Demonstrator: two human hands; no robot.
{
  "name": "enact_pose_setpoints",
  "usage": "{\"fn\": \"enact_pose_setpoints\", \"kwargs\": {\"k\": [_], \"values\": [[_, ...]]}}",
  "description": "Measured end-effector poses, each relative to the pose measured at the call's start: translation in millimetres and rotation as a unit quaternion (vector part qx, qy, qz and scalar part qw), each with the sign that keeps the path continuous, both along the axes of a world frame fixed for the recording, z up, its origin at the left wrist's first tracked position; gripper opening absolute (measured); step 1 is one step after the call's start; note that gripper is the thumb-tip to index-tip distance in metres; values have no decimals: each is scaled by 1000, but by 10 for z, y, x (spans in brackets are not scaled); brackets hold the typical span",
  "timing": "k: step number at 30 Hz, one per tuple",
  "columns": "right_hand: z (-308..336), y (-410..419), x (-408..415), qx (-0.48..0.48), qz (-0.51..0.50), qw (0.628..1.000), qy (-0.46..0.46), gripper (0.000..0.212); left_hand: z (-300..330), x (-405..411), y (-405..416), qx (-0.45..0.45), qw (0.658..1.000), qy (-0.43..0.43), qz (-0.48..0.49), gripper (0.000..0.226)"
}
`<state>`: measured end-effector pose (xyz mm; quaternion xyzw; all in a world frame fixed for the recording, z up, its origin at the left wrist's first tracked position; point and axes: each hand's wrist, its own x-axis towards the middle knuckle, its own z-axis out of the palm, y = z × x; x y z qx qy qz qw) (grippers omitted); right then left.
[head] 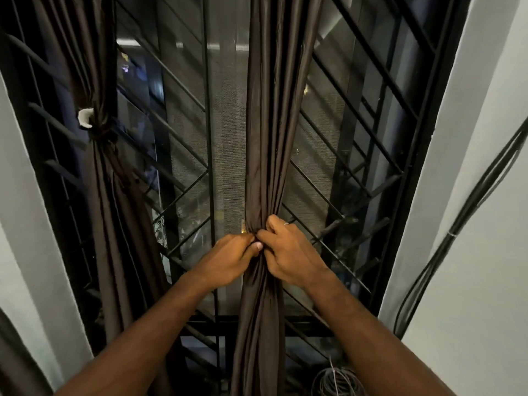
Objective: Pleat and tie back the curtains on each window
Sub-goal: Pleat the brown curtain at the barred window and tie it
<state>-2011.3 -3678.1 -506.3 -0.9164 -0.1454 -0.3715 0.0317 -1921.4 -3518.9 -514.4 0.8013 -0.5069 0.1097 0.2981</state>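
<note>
**Second curtain gathered, the knot being closed**

The barred window (371,115) is taken as the landmark. Hung down its middle is the centre curtain (274,124), a dark brown panel already bunched into narrow pleats and drawn to a tight waist low on the window. Against the window's left side, the left curtain (100,67) is seen already cinched, with a knot at its waist and a small white piece (85,118) beside it, so that half of the job looks done.

At the centre curtain's waist the hands are brought together, touching. The left hand (228,260) is curled onto the bunched fabric, thumb pressed at the pinch; the right hand (288,250) is wrapped round the bundle from the other side, a ring (286,223) showing on one finger. Whether a separate tie band is held cannot be told.

The tying step is judged to be in hand. Next, the pleats must be kept compressed while the wrap is pulled snug and secured.
</note>
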Motion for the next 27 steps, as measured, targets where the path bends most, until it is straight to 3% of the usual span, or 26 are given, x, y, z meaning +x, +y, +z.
{"fn": "enact_pose_setpoints", "kwargs": {"k": [3,6,8,11,19,23,27], "values": [[38,-2,-24,-5,-12,1000,13,14,-3,-28,-50,-39,998,48,-7,21],[28,-9,-53,17,-26,999,28,14,-60,-38,-62,-191,976,93,42,21],[28,0,-67,32,-35,998,39,13,-60,-64,-70,-244,966,66,49,25],[67,6,-72,35,-38,997,57,12,-53,-138,-107,-246,969,-7,9,22],[20,-30,-144,82,-15,995,51,9,-109,-101,-40,-214,976,-26,-6,21],[-132,-1,-198,211,-28,975,-57,25,-73,-142,-24,-172,981,89,-27,5],[-225,60,-184,218,-60,971,-78,20,50,-175,-62,-83,974,195,-84,12]]}}
